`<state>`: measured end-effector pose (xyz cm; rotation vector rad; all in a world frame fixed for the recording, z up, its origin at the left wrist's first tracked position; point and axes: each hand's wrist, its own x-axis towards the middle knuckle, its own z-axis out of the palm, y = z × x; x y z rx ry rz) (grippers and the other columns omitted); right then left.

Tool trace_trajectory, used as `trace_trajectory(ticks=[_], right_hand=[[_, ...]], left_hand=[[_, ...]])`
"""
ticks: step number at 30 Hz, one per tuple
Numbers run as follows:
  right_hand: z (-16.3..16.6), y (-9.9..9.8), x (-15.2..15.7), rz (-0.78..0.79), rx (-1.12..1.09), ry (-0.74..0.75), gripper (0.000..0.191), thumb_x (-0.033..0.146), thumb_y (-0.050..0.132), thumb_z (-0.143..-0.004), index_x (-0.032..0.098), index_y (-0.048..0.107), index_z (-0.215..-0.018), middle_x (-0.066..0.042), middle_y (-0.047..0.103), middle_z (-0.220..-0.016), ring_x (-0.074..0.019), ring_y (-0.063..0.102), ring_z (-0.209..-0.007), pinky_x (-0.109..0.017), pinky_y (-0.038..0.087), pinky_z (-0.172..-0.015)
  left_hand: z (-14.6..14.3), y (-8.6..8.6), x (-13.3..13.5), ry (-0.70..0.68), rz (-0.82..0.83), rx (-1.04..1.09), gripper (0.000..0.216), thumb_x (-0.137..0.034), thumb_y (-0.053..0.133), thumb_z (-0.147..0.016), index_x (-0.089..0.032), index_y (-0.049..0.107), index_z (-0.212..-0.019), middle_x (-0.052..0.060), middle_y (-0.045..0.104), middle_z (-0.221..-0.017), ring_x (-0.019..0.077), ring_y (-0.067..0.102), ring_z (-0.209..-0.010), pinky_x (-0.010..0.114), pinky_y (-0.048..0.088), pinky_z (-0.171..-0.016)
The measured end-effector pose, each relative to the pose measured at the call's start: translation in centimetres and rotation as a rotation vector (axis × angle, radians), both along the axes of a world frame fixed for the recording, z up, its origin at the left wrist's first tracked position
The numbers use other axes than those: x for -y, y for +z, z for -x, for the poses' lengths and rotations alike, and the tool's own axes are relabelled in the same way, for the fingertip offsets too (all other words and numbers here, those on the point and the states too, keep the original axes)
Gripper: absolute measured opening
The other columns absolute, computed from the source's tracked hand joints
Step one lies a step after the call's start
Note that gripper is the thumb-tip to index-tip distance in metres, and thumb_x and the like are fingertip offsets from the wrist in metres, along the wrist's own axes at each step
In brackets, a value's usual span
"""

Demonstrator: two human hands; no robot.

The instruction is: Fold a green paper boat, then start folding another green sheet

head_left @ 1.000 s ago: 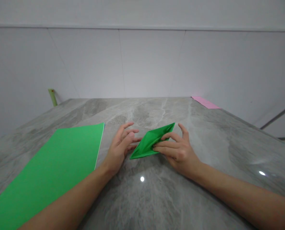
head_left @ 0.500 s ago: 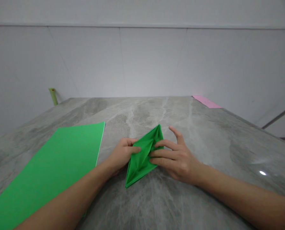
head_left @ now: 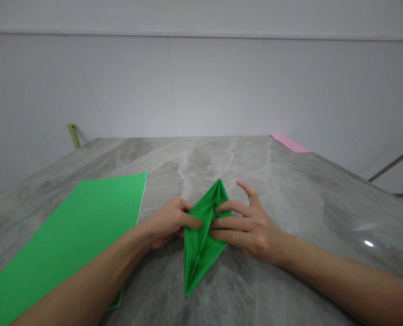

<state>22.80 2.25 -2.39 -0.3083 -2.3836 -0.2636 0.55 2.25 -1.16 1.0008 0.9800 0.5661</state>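
A folded green paper [head_left: 201, 253], shaped like a long diamond with a raised crease along its middle, is between my two hands. My left hand [head_left: 172, 222] pinches its left side, thumb on top and the other fingers partly hidden beneath. On the right half rest several fingertips of my right hand [head_left: 252, 226], pressed in beside the middle crease, with the index finger lifted away. The right thumb is hidden. One tip of the paper points toward the wall, the other toward me.
A stack of green paper sheets [head_left: 86, 226] lies on the grey marbled table [head_left: 201, 158] at left, partly under my left forearm. A pink paper [head_left: 291, 143] is at the far right edge. A light green strip-like object [head_left: 73, 136] stands at the far left by the white wall [head_left: 215, 86].
The folded paper has turned more upright in view and spread open along its middle crease, its near tip now closer to me. My left thumb has moved slightly inward.
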Motion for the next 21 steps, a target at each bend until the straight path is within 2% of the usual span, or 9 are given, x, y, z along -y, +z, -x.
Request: trace_trajectory(ticks=[4, 11, 17, 21], right_hand=[[0.15, 0.3, 0.16, 0.001, 0.035, 0.0, 0.023, 0.016, 0.048, -0.098, 0.022, 0.07, -0.093, 0.004, 0.074, -0.087, -0.0199, 0.064, -0.094, -0.068, 0.009, -0.112], [0.14, 0.65, 0.28, -0.028, 0.023, 0.005, 0.023, 0.016, 0.047, -0.099, 0.02, 0.069, -0.092, 0.006, 0.075, -0.083, -0.016, 0.065, -0.088, -0.063, 0.009, -0.115], [-0.02, 0.4, 0.12, -0.05, -0.004, 0.006, 0.023, 0.017, 0.047, -0.099, 0.02, 0.068, -0.091, 0.006, 0.075, -0.083, -0.0156, 0.066, -0.088, -0.06, 0.01, -0.116], [-0.44, 0.13, -0.41, -0.072, -0.04, -0.093, 0.02, 0.017, 0.051, -0.096, 0.023, 0.07, -0.094, 0.004, 0.076, -0.092, -0.021, 0.064, -0.104, -0.06, 0.012, -0.115]], left_hand=[[-0.44, 0.03, 0.35, 0.02, -0.019, -0.108, 0.008, -0.018, 0.072, -0.058, -0.012, 0.071, -0.063, 0.004, 0.068, -0.06, 0.012, 0.059, -0.049, 0.02, 0.042, -0.046], [-0.76, -0.2, 0.42, 0.061, 0.002, -0.108, 0.004, -0.016, 0.067, -0.053, -0.014, 0.065, -0.056, -0.001, 0.058, -0.049, 0.0142, 0.058, -0.048, 0.023, 0.043, -0.048], [-0.47, -0.1, 0.32, 0.05, -0.009, -0.103, 0.007, -0.017, 0.069, -0.053, -0.013, 0.068, -0.058, 0.002, 0.064, -0.055, 0.0149, 0.061, -0.051, 0.024, 0.047, -0.052], [-0.67, -0.32, 0.16, 0.105, -0.084, -0.076, 0.015, -0.026, 0.071, -0.06, -0.012, 0.071, -0.065, 0.005, 0.069, -0.06, 0.0165, 0.063, -0.054, 0.025, 0.049, -0.053]])
